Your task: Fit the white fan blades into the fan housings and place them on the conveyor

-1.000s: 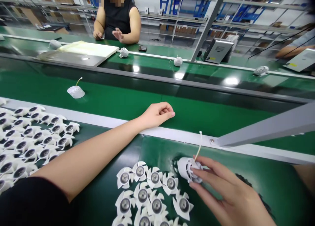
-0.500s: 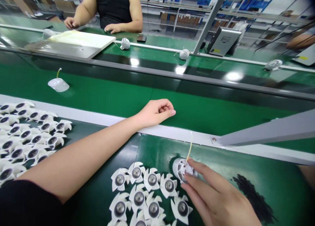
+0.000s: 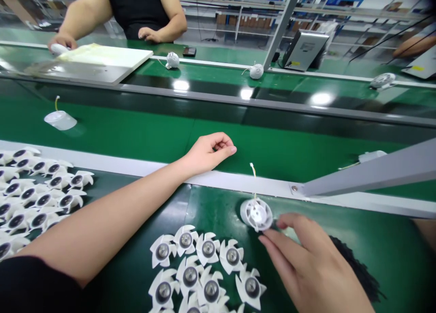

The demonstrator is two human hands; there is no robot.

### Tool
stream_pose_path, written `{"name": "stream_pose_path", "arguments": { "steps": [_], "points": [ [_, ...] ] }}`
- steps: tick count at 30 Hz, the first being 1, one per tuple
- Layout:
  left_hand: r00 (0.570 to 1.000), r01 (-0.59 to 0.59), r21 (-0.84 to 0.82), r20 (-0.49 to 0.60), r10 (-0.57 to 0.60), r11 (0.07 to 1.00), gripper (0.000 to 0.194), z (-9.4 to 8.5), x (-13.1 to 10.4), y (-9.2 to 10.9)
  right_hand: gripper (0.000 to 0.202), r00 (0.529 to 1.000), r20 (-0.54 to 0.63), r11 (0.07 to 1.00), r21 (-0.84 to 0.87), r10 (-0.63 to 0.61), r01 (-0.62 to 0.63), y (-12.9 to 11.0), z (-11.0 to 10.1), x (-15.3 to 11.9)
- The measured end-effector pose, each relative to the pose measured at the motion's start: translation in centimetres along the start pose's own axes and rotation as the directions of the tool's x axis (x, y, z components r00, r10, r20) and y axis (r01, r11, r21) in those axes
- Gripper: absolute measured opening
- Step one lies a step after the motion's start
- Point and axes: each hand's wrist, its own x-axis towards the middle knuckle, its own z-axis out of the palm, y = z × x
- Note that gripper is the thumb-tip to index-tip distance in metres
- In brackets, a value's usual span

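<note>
My left hand [image 3: 213,153] rests over the white rail [image 3: 235,179], fingers loosely curled in and nothing visible in them. My right hand [image 3: 306,258] is beside a white round fan housing [image 3: 256,214] on the green bench. Its fingers are apart, the tips close to the housing's lower right rim; whether they touch is hard to tell. The housing's spoked face is toward me, and a thin pale wire with a white plug rises from it. White fan impellers [image 3: 208,248] with metal-lined hubs lie in a cluster left of my right hand.
More impellers [image 3: 39,220] fill the left side. On the green belt [image 3: 136,133] lie a white housing [image 3: 60,120] and another [image 3: 372,156] partly behind a grey post [image 3: 378,172]. Black strips [image 3: 357,272] are piled at right. Across the belt sits a person [image 3: 136,13] by a white board [image 3: 105,58].
My right hand has loosened from the housing, which now shows its spoked face. Housings on the belt have shifted left. The person opposite has reached to a white object.
</note>
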Motion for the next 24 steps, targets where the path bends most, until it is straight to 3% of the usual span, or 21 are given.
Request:
{"name": "stream_pose_path", "arguments": {
  "steps": [5,10,17,24],
  "points": [
    [1.0,0.0,0.028,0.007,0.0,1.0,0.02,-0.1,-0.1,0.1,0.043,1.0,-0.029,0.993,-0.118,0.006,-0.009,0.8,1.1,-0.1],
    [0.998,0.033,0.003,-0.053,-0.033,0.999,0.02,-0.2,0.2,0.3,0.035,0.995,0.023,0.99,-0.102,-0.094,0.096,0.6,1.3,-0.3],
    [0.982,0.142,-0.16,-0.101,-0.16,0.977,0.025,-0.4,0.6,0.4,0.037,0.981,0.052,0.978,-0.083,-0.187,0.191,0.6,1.0,-0.4],
    [0.979,0.116,-0.153,-0.146,-0.139,0.981,0.027,-0.5,0.6,-0.2,0.039,0.977,0.027,0.97,-0.121,-0.211,0.213,0.7,1.2,-0.4]
  ]
}}
